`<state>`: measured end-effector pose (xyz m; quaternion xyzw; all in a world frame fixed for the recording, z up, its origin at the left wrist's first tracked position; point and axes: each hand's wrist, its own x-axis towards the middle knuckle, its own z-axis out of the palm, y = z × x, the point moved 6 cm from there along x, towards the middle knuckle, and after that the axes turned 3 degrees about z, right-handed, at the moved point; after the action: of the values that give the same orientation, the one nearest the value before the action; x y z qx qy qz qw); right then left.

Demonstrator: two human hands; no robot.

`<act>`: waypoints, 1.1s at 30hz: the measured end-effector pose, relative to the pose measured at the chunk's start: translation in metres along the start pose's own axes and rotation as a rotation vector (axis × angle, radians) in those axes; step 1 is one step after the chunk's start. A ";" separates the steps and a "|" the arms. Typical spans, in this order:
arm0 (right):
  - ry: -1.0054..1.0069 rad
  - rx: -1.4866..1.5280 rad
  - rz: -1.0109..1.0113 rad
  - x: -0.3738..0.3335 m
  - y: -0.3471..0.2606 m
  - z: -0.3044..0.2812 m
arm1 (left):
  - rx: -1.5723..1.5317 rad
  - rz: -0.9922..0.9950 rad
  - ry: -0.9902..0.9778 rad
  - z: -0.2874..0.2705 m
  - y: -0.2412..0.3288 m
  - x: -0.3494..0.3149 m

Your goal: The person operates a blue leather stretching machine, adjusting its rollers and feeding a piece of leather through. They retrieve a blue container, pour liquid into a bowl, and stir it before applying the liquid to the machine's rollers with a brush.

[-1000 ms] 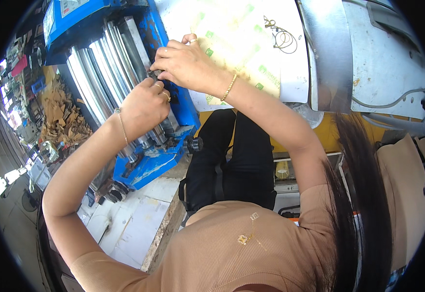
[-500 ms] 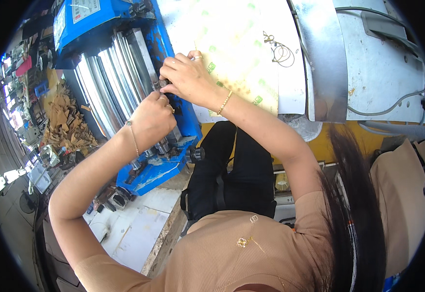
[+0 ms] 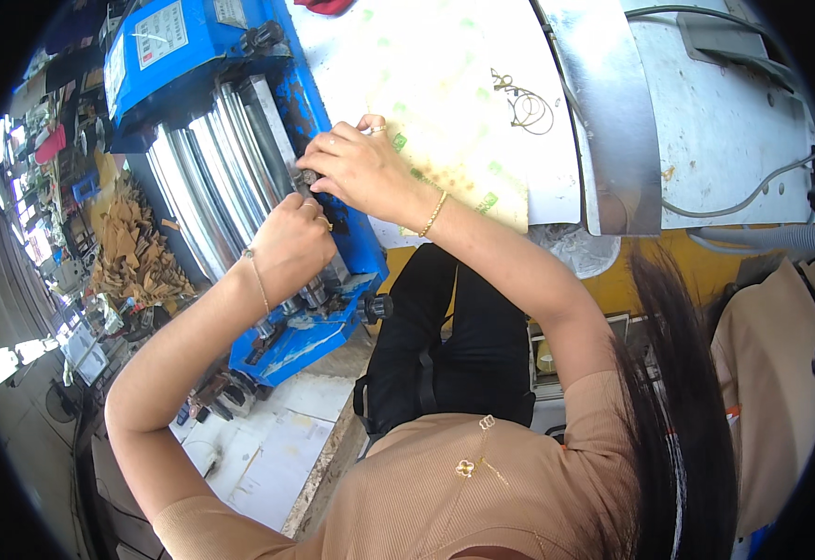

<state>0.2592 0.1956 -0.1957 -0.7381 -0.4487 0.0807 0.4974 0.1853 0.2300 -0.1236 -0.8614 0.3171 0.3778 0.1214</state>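
Note:
A blue roller machine (image 3: 319, 313) with shiny steel rollers (image 3: 207, 173) stands in front of me on the left. My right hand (image 3: 365, 173) reaches over its near side, thumb and forefinger closed around a small round metal knob (image 3: 309, 176) beside the steel bar (image 3: 272, 117). Just below it, my left hand (image 3: 291, 243) is closed against the same side of the machine, knuckles up. Whatever its fingertips grip is hidden under the hand.
Right of the machine, a yellowish patterned sheet (image 3: 454, 121) covers the white table, with thin looped cord (image 3: 530, 110) near its right side. A metal plate (image 3: 612, 121) lies farther right. Brown scraps (image 3: 137, 247) are heaped left of the machine. A black knob (image 3: 376, 308) juts from its near corner.
The whole view has shifted slightly, and a red item now shows at the top edge. Both hands stay at the same spot on the machine; the right fingers have turned a little around the knob.

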 end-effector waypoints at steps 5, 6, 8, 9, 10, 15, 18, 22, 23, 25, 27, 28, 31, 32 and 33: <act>-0.024 -0.019 0.011 -0.001 0.001 0.004 | 0.006 0.000 -0.015 0.002 0.000 0.002; -0.027 -0.004 0.012 0.000 0.000 0.002 | 0.004 -0.005 -0.019 0.002 -0.001 0.002; -0.061 -0.008 0.029 0.000 0.001 -0.003 | -0.058 -0.013 0.069 -0.007 -0.004 -0.001; -0.012 0.040 0.062 -0.001 0.004 -0.012 | -0.119 -0.018 0.161 -0.017 -0.008 -0.005; 0.021 0.081 0.095 -0.002 0.008 -0.023 | -0.188 -0.032 0.190 -0.024 -0.011 -0.010; 0.256 0.183 0.339 -0.029 0.032 -0.098 | -0.420 -0.261 0.336 -0.088 -0.023 -0.071; 0.284 0.344 0.516 -0.059 0.015 -0.118 | -0.453 -0.435 0.348 -0.121 0.004 -0.116; 0.206 0.797 0.634 -0.091 -0.033 -0.111 | -1.020 -0.387 0.689 -0.116 0.072 -0.137; 0.287 0.854 0.648 -0.100 -0.047 -0.109 | -1.131 -0.313 0.754 -0.106 0.093 -0.134; 0.468 0.985 0.582 -0.118 -0.077 -0.105 | -1.141 -0.221 0.887 -0.086 0.127 -0.125; 0.456 1.233 0.637 -0.141 -0.100 -0.093 | -1.216 -0.205 1.105 -0.066 0.151 -0.122; 0.471 1.442 0.586 -0.148 -0.116 -0.085 | -1.142 -0.212 1.165 -0.059 0.162 -0.120; 0.665 1.541 0.682 -0.175 -0.152 -0.064 | -0.994 -0.085 1.344 -0.047 0.196 -0.121; 0.650 1.328 0.628 -0.179 -0.167 -0.067 | -1.057 -0.058 1.405 -0.042 0.202 -0.126; 0.638 1.111 0.593 -0.184 -0.183 -0.070 | -1.112 -0.027 1.470 -0.038 0.208 -0.133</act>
<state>0.0850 0.0315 -0.0737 -0.4538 0.0467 0.2096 0.8648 0.0060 0.1132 0.0054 -0.8226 0.0771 -0.1677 -0.5378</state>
